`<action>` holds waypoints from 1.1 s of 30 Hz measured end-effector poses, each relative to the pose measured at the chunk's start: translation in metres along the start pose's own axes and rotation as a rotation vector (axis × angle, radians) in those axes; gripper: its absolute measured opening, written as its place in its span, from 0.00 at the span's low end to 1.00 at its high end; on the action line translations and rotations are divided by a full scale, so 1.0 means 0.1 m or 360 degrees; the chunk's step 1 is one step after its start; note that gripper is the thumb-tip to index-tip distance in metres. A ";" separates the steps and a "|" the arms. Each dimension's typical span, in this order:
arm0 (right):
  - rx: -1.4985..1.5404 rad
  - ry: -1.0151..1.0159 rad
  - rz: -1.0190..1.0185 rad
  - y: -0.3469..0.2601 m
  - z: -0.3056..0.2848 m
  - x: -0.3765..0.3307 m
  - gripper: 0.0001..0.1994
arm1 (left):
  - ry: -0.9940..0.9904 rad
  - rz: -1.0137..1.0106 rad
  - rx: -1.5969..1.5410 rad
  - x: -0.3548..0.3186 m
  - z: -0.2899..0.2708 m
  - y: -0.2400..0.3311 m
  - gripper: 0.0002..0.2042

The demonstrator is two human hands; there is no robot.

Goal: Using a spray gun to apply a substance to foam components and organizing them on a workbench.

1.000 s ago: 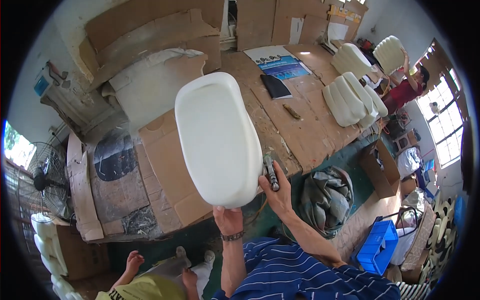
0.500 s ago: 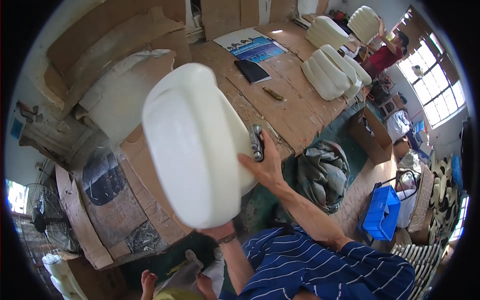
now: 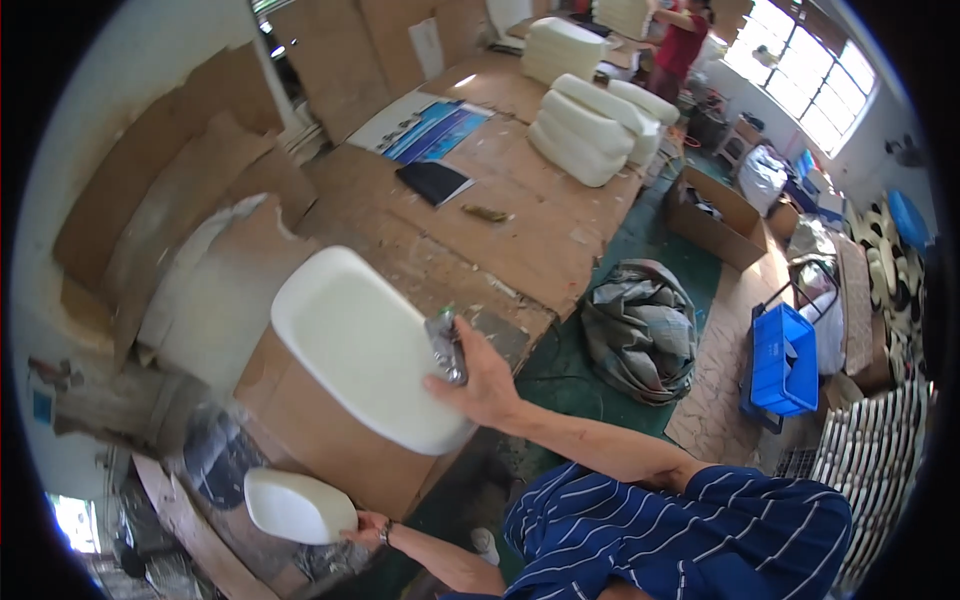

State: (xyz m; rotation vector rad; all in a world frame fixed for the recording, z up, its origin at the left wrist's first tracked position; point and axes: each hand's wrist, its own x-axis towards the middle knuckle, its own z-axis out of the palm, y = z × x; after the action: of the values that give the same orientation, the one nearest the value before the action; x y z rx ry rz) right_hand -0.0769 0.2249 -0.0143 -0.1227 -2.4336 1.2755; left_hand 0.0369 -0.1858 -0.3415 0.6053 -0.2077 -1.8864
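My right hand (image 3: 480,378) is closed on a small silvery metal hand tool (image 3: 446,348); its exact kind is hard to make out. The thumb of that hand rests against the rim of a large, shallow white tub-shaped piece (image 3: 355,345) tilted over the cardboard-covered table. Whether the table supports this piece is not clear. Lower left, my left hand (image 3: 370,528), with a band at the wrist, grips the end of a smaller white tub-shaped piece (image 3: 295,508). The two white pieces are apart.
Cardboard (image 3: 520,225) covers the table, bearing a black folder (image 3: 432,183), a brownish object (image 3: 485,213) and stacked white moulded pieces (image 3: 590,125). A person in red (image 3: 680,50) works far right. A sack (image 3: 640,330), carton (image 3: 715,215) and blue crate (image 3: 785,360) stand on the floor.
A bulky white piece was between my hands; now a large tub-shaped piece and a smaller one show separately. My left hand has moved left with the smaller one. The view has shifted.
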 end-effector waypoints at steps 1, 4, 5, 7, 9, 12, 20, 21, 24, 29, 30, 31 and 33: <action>0.0007 -0.0047 0.0053 -0.02 -0.02 0.00 0.48 | 0.0239 -0.0157 0.0044 -0.12 0.03 -0.10 0.34; -0.0012 -0.0082 0.0156 -0.04 -0.14 0.00 0.49 | 0.0460 -0.0518 0.0562 -0.72 0.33 -0.24 0.31; -0.0012 -0.0067 0.0159 -0.03 -0.18 0.01 0.49 | 0.0431 -0.0676 0.1014 -1.09 0.61 -0.30 0.30; 0.0002 -0.0056 0.0180 -0.02 -0.25 0.03 0.48 | -0.0466 -0.0883 0.1276 -2.12 1.37 -0.18 0.29; 0.0058 -0.0074 0.0136 -0.12 -0.14 0.00 0.48 | -0.0767 -0.0953 0.1374 -2.81 2.00 -0.01 0.30; 0.0093 -0.0068 0.0133 -0.14 -0.16 -0.01 0.48 | -0.1084 -0.0949 0.1643 -3.10 2.16 0.01 0.31; 0.0091 0.0029 -0.0072 0.01 -0.16 -0.05 0.48 | -0.1168 -0.0904 0.1985 -3.22 2.30 0.10 0.29; 0.0085 -0.0058 -0.0028 -0.03 -0.21 -0.05 0.48 | -0.1170 -0.0885 0.1994 -3.23 2.32 0.10 0.29; 0.0151 -0.0184 0.0014 -0.06 -0.31 -0.01 0.47 | -0.1151 -0.0901 0.2007 -3.20 2.35 0.08 0.27; 0.0255 -0.0152 -0.0174 0.04 -0.62 -0.13 0.37 | -0.1078 -0.0962 0.2049 -3.24 2.45 0.05 0.27; 0.0290 -0.0146 -0.0275 0.04 -0.74 -0.19 0.37 | -0.1047 -0.0942 0.2084 -3.27 2.48 0.06 0.28; 0.0277 -0.0153 -0.0273 -0.01 -0.92 -0.24 0.37 | -0.1054 -0.0967 0.2088 -3.30 2.52 0.07 0.27; 0.0313 -0.0296 -0.0486 -0.18 -1.32 -0.31 0.38 | -0.1014 -0.1001 0.2075 -3.26 2.54 0.14 0.28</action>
State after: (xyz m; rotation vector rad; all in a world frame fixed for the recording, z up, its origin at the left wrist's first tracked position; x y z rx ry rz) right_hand 0.0035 0.3081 0.0586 0.4222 -2.3411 1.4239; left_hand 0.0119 0.0700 -0.0175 0.9371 -1.9404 -2.3320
